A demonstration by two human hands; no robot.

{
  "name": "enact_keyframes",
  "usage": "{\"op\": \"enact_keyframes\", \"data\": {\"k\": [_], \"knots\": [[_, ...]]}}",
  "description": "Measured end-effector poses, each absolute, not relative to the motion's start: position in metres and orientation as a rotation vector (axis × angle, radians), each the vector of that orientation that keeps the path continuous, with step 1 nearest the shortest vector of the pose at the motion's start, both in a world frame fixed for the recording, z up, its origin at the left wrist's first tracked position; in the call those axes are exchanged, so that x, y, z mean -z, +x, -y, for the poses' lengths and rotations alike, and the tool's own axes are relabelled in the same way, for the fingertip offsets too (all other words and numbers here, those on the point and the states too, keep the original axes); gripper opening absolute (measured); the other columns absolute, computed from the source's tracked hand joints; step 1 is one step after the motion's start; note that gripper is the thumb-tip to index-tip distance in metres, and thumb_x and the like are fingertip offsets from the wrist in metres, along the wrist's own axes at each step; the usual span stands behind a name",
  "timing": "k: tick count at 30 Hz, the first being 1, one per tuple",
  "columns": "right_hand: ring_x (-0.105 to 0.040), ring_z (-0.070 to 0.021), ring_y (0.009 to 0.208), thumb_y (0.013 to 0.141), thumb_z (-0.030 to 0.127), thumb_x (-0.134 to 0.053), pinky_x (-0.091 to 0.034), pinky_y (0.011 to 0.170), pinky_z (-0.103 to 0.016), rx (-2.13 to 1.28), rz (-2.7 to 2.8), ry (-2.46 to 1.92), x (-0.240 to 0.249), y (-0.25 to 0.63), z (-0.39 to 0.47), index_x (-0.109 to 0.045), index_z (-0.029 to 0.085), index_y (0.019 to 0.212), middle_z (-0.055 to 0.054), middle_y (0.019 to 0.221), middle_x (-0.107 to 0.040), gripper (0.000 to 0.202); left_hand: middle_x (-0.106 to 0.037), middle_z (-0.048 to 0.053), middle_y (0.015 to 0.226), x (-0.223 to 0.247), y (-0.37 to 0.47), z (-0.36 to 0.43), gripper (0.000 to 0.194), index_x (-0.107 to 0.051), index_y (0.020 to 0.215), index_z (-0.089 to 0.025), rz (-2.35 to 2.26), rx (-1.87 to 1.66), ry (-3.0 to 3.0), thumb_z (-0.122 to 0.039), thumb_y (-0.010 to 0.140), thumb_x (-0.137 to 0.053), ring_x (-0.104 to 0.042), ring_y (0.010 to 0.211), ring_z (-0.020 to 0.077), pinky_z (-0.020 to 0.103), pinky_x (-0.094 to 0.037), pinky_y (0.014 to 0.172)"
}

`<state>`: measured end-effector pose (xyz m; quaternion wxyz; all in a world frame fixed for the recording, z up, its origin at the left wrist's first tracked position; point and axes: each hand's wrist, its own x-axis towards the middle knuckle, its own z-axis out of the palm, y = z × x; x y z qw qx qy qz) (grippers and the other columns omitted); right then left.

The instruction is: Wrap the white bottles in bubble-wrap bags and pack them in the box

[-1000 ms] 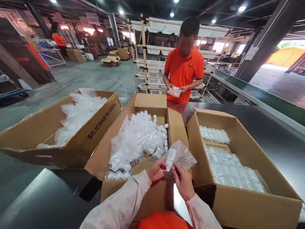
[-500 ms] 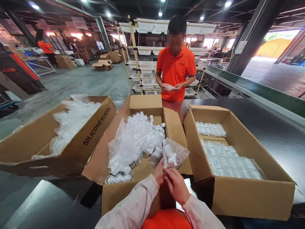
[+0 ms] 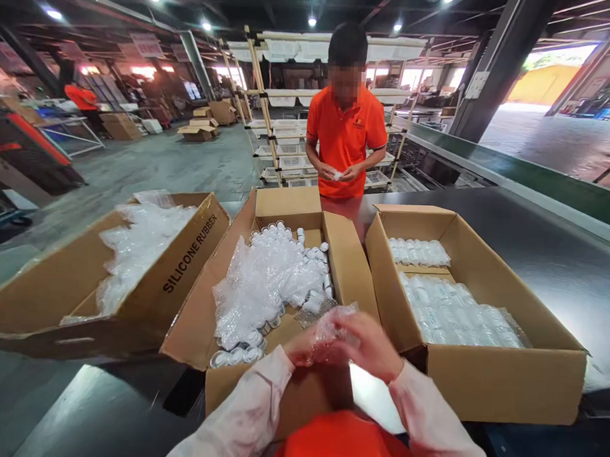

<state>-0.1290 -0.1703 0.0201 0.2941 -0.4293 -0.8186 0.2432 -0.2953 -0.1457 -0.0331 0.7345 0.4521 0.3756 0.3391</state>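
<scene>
Head view shows us both hands pressed together just in front of the middle carton, at its near right corner. Our left hand and right hand are both clamped on a small bubble-wrap pouch, crumpled between the fingers; what is inside it we cannot tell. The middle carton stands open on the dark tabletop and holds a heap of small clear bottles with white caps, partly under loose bubble wrap. Right of the middle carton, touching it, is another open carton with rows of wrapped bottles lying flat in it. Left of the middle carton sits a tilted carton printed SILICONE RUBBER, filled with clear plastic bags. Beyond the middle carton, across the tabletop, a person in an orange shirt holds something small in both hands at waist height. Behind that person stands a rack of white trays.
</scene>
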Motion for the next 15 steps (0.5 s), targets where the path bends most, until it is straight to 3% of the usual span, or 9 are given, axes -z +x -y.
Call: {"op": "enact_keyframes", "data": {"k": [2, 4, 6, 8, 11, 13, 15], "knots": [[-0.049, -0.0309, 0.111, 0.060, 0.040, -0.077, -0.038, 0.095, -0.044, -0.647, 2.214, -1.172, -0.036, -0.112, 0.152, -0.058, 0.022, 0.120, -0.011, 0.119, -0.059, 0.065, -0.068, 0.007, 0.098, 0.012, -0.305, 0.145, 0.043, -0.067, 0.099, -0.015, -0.667, -0.578, 1.101, -0.013, 0.057, -0.076, -0.060, 0.099, 0.0252, 0.036, -0.044, 0.091], [-0.054, -0.0282, 0.101, 0.053, 0.050, -0.078, -0.043, 0.087, -0.038, -0.993, 2.310, -1.102, -0.040, -0.101, 0.140, -0.065, 0.019, 0.110, -0.009, 0.108, -0.063, 0.066, -0.068, 0.008, 0.099, -0.015, -0.315, 0.145, 0.052, -0.065, 0.107, -0.012, -0.509, -0.368, 1.207, -0.014, 0.057, -0.075, -0.060, 0.099, 0.0264, 0.036, -0.044, 0.090], [-0.056, -0.0177, 0.071, 0.062, 0.059, -0.067, -0.045, 0.066, -0.027, -1.457, 2.328, -0.992, -0.032, -0.098, 0.137, -0.069, 0.016, 0.081, -0.001, 0.073, -0.062, 0.047, -0.069, 0.008, 0.097, -0.042, -0.328, 0.145, 0.054, -0.062, 0.114, -0.014, -0.467, -0.247, 1.254, -0.020, 0.061, -0.074, -0.062, 0.094, 0.0256, 0.035, -0.047, 0.083], [-0.043, -0.0102, 0.052, 0.072, 0.062, -0.056, -0.036, 0.052, -0.022, -1.672, 2.179, -1.000, -0.019, -0.098, 0.142, -0.062, 0.015, 0.060, 0.004, 0.053, -0.047, 0.049, -0.068, 0.009, 0.100, -0.064, -0.346, 0.143, 0.059, -0.055, 0.123, -0.021, -0.566, -0.347, 1.214, -0.028, 0.067, -0.071, -0.065, 0.090, 0.0248, 0.037, -0.049, 0.080], [-0.037, -0.0085, 0.051, 0.074, 0.061, -0.055, -0.032, 0.050, -0.022, -1.541, 1.852, -1.125, -0.007, -0.097, 0.153, -0.058, 0.014, 0.056, 0.004, 0.052, -0.043, 0.050, -0.061, 0.010, 0.118, -0.070, -0.367, 0.137, 0.076, -0.039, 0.136, -0.030, -0.696, -0.893, 1.106, -0.036, 0.068, -0.072, -0.063, 0.099, 0.0260, 0.043, -0.047, 0.088], [-0.044, -0.0105, 0.057, 0.075, 0.059, -0.056, -0.036, 0.056, -0.023, -1.440, 1.725, -1.147, -0.006, -0.096, 0.158, -0.064, 0.014, 0.064, 0.002, 0.059, -0.051, 0.047, -0.058, 0.011, 0.124, -0.055, -0.366, 0.135, 0.082, -0.044, 0.132, -0.028, -0.735, -1.149, 1.076, -0.036, 0.058, -0.079, -0.058, 0.109, 0.0277, 0.042, -0.043, 0.094], [-0.050, -0.0132, 0.065, 0.077, 0.058, -0.055, -0.041, 0.063, -0.024, -1.393, 1.673, -1.134, -0.009, -0.095, 0.161, -0.067, 0.014, 0.072, 0.000, 0.068, -0.058, 0.045, -0.060, 0.012, 0.121, -0.030, -0.352, 0.138, 0.079, -0.057, 0.119, -0.022, -0.739, -1.038, 1.132, -0.034, 0.046, -0.085, -0.055, 0.113, 0.0298, 0.041, -0.041, 0.097]]}}
